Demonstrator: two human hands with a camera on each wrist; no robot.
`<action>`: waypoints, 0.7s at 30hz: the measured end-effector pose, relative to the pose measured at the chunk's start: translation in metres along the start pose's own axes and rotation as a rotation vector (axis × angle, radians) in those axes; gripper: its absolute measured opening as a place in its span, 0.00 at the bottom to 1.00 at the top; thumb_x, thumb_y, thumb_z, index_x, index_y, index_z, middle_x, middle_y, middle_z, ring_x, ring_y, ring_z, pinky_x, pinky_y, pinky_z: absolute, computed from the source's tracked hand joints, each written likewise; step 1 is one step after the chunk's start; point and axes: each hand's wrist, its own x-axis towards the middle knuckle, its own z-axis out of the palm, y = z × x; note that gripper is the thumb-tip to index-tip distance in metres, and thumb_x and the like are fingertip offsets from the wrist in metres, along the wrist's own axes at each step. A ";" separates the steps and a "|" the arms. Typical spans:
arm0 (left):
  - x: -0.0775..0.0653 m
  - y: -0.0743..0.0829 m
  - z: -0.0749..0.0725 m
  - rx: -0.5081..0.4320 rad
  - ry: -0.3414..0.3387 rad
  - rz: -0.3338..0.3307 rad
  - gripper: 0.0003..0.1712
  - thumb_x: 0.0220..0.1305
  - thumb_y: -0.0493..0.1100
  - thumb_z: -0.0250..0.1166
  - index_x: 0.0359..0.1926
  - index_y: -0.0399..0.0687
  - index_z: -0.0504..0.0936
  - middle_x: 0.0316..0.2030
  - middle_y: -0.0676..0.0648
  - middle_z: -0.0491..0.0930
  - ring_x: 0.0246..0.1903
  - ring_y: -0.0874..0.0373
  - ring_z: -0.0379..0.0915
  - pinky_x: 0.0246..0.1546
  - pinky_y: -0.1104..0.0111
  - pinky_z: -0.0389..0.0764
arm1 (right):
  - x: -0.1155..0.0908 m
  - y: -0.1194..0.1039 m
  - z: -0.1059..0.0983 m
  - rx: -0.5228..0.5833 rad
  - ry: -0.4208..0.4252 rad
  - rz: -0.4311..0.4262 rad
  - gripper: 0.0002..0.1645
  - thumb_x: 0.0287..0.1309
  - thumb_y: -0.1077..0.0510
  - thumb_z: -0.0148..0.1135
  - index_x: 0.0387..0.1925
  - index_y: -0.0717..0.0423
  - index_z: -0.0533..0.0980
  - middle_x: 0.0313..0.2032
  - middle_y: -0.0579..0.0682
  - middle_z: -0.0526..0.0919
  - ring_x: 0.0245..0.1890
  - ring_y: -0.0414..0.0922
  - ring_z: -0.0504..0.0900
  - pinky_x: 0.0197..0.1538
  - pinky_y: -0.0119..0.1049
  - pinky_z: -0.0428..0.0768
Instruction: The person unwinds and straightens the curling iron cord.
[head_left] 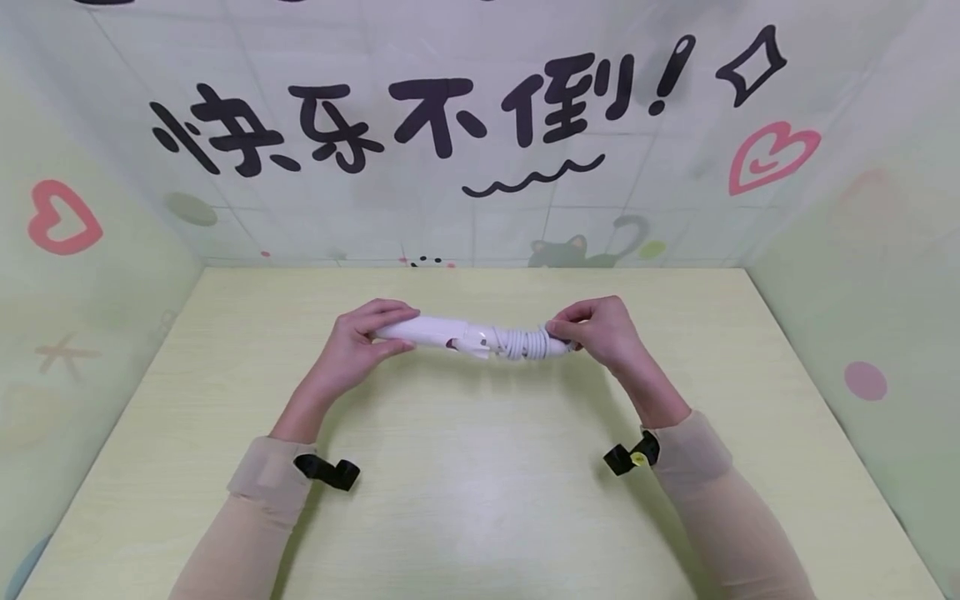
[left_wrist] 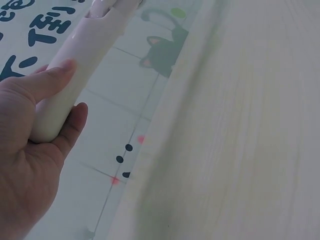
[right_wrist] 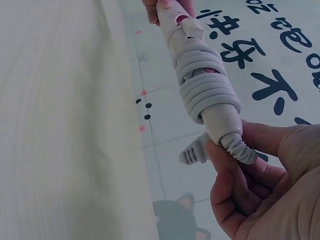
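Note:
A white curling iron [head_left: 435,331] is held level above the table, with its grey cord [head_left: 527,343] wound in several turns round the handle. My left hand [head_left: 354,343] grips the smooth rounded barrel end, thumb on one side and fingers on the other, as the left wrist view also shows. At the other end my right hand [head_left: 606,333] pinches the handle's tip by the ribbed cord sleeve [right_wrist: 241,150]. A grey ribbed piece [right_wrist: 195,152], perhaps the plug, sticks out beside those fingers. Near the middle, a small white lever [right_wrist: 192,28] stands up from the body.
The pale wood-look table [head_left: 480,483] lies under both hands. A printed back wall [head_left: 420,217] rises behind it, with side walls [head_left: 82,333] at left and right. Black wrist cameras [head_left: 327,472] are strapped to both sleeves.

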 end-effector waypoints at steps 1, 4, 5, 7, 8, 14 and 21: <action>0.001 0.001 0.000 0.001 -0.001 0.007 0.23 0.57 0.26 0.74 0.55 0.34 0.86 0.55 0.38 0.81 0.54 0.62 0.74 0.50 0.78 0.78 | 0.000 0.000 0.001 -0.015 0.016 0.000 0.11 0.60 0.59 0.74 0.38 0.65 0.88 0.33 0.53 0.88 0.31 0.45 0.79 0.34 0.38 0.80; 0.002 0.002 -0.001 0.003 0.003 0.010 0.23 0.57 0.26 0.74 0.55 0.34 0.86 0.55 0.38 0.81 0.54 0.61 0.75 0.49 0.78 0.78 | 0.000 -0.001 0.003 -0.028 0.048 0.006 0.12 0.59 0.57 0.75 0.38 0.64 0.87 0.33 0.53 0.88 0.31 0.45 0.79 0.32 0.36 0.78; 0.002 0.002 -0.001 0.003 0.004 0.006 0.23 0.57 0.26 0.74 0.55 0.34 0.86 0.55 0.38 0.81 0.54 0.61 0.75 0.49 0.78 0.78 | 0.001 -0.001 0.003 -0.026 0.055 0.011 0.12 0.59 0.57 0.75 0.38 0.64 0.87 0.34 0.53 0.87 0.31 0.45 0.79 0.32 0.35 0.78; 0.001 0.001 -0.002 0.000 0.010 -0.008 0.23 0.57 0.26 0.75 0.55 0.34 0.86 0.55 0.38 0.81 0.54 0.61 0.75 0.50 0.78 0.78 | 0.001 0.000 0.004 -0.004 0.066 0.027 0.14 0.59 0.56 0.75 0.38 0.65 0.86 0.36 0.54 0.87 0.31 0.45 0.80 0.32 0.35 0.80; 0.001 0.001 -0.002 0.000 0.013 -0.014 0.23 0.57 0.26 0.75 0.55 0.34 0.86 0.55 0.39 0.81 0.54 0.60 0.75 0.50 0.78 0.78 | 0.001 0.001 0.004 0.006 0.072 0.033 0.14 0.59 0.56 0.75 0.38 0.65 0.86 0.36 0.55 0.86 0.30 0.45 0.80 0.32 0.34 0.80; 0.002 0.002 -0.001 0.000 0.013 -0.016 0.23 0.57 0.27 0.75 0.55 0.35 0.86 0.56 0.39 0.81 0.54 0.58 0.74 0.50 0.78 0.78 | -0.002 0.000 0.009 0.026 0.142 0.011 0.14 0.61 0.55 0.73 0.37 0.65 0.83 0.35 0.58 0.85 0.24 0.44 0.81 0.24 0.30 0.76; 0.003 0.000 -0.003 -0.003 0.027 -0.042 0.23 0.57 0.28 0.75 0.56 0.36 0.86 0.56 0.41 0.81 0.54 0.56 0.75 0.50 0.78 0.79 | -0.004 0.003 0.009 0.145 0.140 -0.041 0.14 0.62 0.57 0.72 0.42 0.64 0.82 0.38 0.60 0.86 0.22 0.45 0.82 0.25 0.33 0.81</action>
